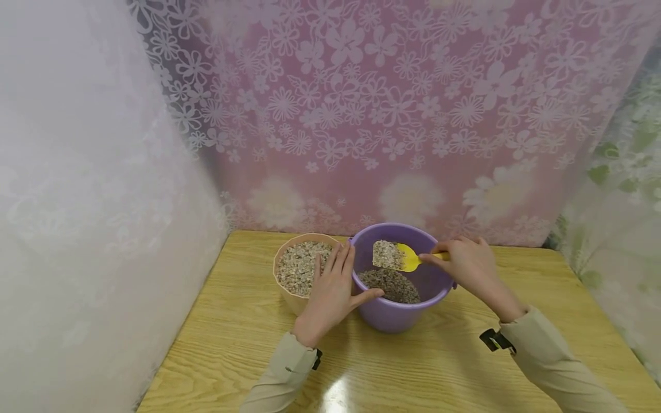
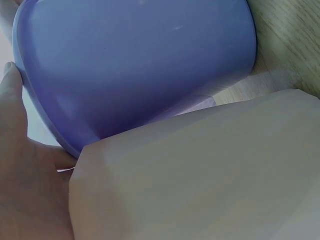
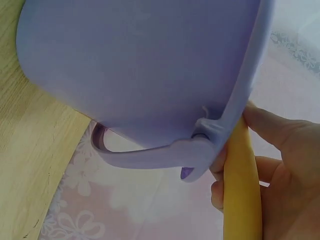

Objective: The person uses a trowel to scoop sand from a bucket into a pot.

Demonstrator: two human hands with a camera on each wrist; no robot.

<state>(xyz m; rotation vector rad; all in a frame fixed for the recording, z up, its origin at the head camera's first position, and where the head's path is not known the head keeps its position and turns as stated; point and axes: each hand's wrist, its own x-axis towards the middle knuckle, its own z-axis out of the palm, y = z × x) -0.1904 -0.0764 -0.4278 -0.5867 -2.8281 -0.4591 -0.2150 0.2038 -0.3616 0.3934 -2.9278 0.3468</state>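
Counted two containers, close side by side on a yellow wood-grain tabletop (image 1: 248, 344): one peach tub with a wavy rim (image 1: 292, 300), left; one round, smooth purple plastic bucket (image 1: 392, 318), right. Saw the tub filled near its rim with pale, dry beige flakes (image 1: 299, 267). Saw a darker-looking heap of similar bits (image 1: 392, 285) at the bottom of the bucket. Counted one yellow scoop with a flat blade and rounded handle (image 1: 410, 258), blade over the bucket's opening in head view. Found one heaped load of flakes (image 1: 387, 254) on it. Pinched the scoop's handle between thumb and fingers of the right hand (image 1: 471, 264). Laid the left hand (image 1: 330, 292) over the neighbouring rims, with fingers straight and thumb spread out onto the bucket's rim. Noted one curved purple carrying handle (image 3: 145, 157) on the bucket's side; one pink sheet with white flower prints (image 1: 361, 115) behind.
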